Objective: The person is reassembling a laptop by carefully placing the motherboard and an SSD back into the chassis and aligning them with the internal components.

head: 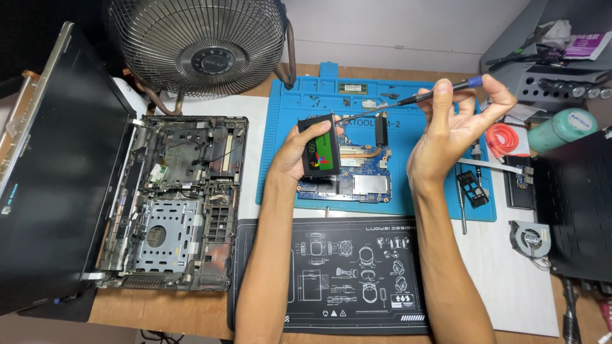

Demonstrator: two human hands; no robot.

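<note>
My left hand (299, 150) holds a flat black drive (320, 148) with a green label, raised on edge above a blue circuit board (360, 181). My right hand (456, 124) grips a thin screwdriver (414, 97) with a blue cap, its tip pointing at the drive's upper corner. The circuit board lies on a blue work mat (408, 210). To the left sits an opened laptop chassis (172, 204) with its black lid (57, 172) swung up.
A black desk mat (338, 312) with white drawings lies in front. A metal fan (197, 44) stands at the back. A small cooling fan (529, 239), black parts, a red cable coil (502, 139) and a green canister (561, 129) crowd the right side.
</note>
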